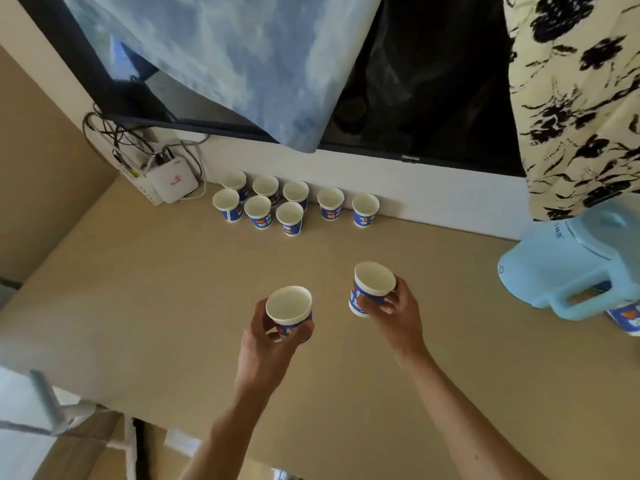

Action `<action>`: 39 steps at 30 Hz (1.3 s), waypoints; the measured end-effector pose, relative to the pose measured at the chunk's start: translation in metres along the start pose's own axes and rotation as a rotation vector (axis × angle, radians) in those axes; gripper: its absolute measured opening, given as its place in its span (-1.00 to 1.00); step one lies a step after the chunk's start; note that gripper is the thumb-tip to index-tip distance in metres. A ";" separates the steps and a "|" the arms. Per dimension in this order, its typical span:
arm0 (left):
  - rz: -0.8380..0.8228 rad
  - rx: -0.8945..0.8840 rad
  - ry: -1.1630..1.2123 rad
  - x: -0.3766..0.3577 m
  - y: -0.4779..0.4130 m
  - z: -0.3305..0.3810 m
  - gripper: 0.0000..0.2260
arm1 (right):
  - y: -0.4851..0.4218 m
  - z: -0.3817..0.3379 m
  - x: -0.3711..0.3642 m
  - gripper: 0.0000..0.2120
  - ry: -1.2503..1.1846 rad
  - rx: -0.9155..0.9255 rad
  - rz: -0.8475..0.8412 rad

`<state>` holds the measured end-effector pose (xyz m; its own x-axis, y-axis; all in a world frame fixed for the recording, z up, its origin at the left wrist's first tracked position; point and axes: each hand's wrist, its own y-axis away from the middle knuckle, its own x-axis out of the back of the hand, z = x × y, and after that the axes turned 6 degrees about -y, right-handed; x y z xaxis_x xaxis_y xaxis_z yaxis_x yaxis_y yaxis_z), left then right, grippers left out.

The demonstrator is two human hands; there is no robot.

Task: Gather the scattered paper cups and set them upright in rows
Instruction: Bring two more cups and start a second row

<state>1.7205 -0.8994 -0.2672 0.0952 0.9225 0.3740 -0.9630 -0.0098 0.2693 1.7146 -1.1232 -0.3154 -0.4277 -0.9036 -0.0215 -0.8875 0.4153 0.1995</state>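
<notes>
My left hand (pixel 268 344) grips a white and blue paper cup (pixel 289 308) upright above the beige tabletop (pixel 156 289). My right hand (pixel 394 315) holds a second cup (pixel 372 285), tilted a little to the left. Several matching cups (pixel 273 204) stand upright in two rows against the white wall at the back, with two more (pixel 348 206) continuing the back row to the right. Another cup (pixel 623 317) shows partly behind the kettle at the right edge.
A light blue electric kettle (pixel 568 265) stands at the right. A white router box (pixel 175 183) with tangled cables leans at the back left. A television (pixel 433 98), partly draped with a blue cloth, hangs above the cups. A floral curtain (pixel 581 98) hangs at the right.
</notes>
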 end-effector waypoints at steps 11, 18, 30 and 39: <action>-0.155 -0.143 -0.021 0.000 -0.113 -0.058 -0.43 | -0.098 0.057 -0.078 -0.45 0.115 0.111 0.026; -0.124 -0.260 -0.029 -0.004 -0.156 -0.085 -0.39 | -0.166 0.087 -0.107 -0.45 0.123 0.180 0.062; -0.076 -0.332 0.016 -0.017 -0.181 -0.116 -0.43 | -0.213 0.114 -0.121 -0.48 0.186 0.296 0.090; -0.114 -0.343 0.048 -0.019 -0.183 -0.106 -0.34 | -0.220 0.113 -0.123 -0.49 0.211 0.326 0.105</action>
<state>1.8687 -0.8740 -0.4175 0.2029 0.9274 0.3142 -0.9762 0.2167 -0.0092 1.9428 -1.0911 -0.4674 -0.5049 -0.8418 0.1909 -0.8630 0.4876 -0.1323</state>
